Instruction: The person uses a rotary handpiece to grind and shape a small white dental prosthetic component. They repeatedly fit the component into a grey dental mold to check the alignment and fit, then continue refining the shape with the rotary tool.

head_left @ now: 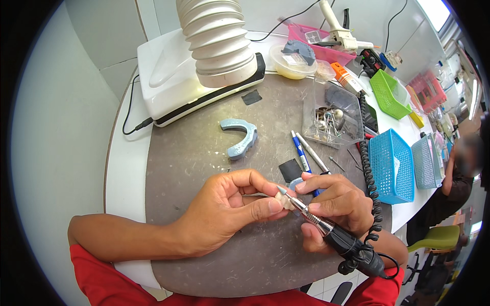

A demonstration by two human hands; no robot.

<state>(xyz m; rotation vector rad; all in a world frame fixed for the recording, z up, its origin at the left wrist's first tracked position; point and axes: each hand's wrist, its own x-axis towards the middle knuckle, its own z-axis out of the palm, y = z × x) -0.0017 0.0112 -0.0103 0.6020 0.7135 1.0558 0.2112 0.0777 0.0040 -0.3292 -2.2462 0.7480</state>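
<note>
My left hand pinches a small cream dental piece between thumb and fingers, so much of it is covered. In my right hand is a black and silver rotary handpiece, gripped like a pen. Its pointed grey tip meets or nearly meets the dental piece; contact is hard to tell. Farther off on the brown mat lies a light blue horseshoe-shaped dental model. Another light blue piece is partly hidden behind my right fingers.
A ribbed white hose hangs over a white machine. A clear box of burs stands right of the mat's middle, near a blue pen. The handpiece's coiled cord passes blue baskets. Another person sits far right.
</note>
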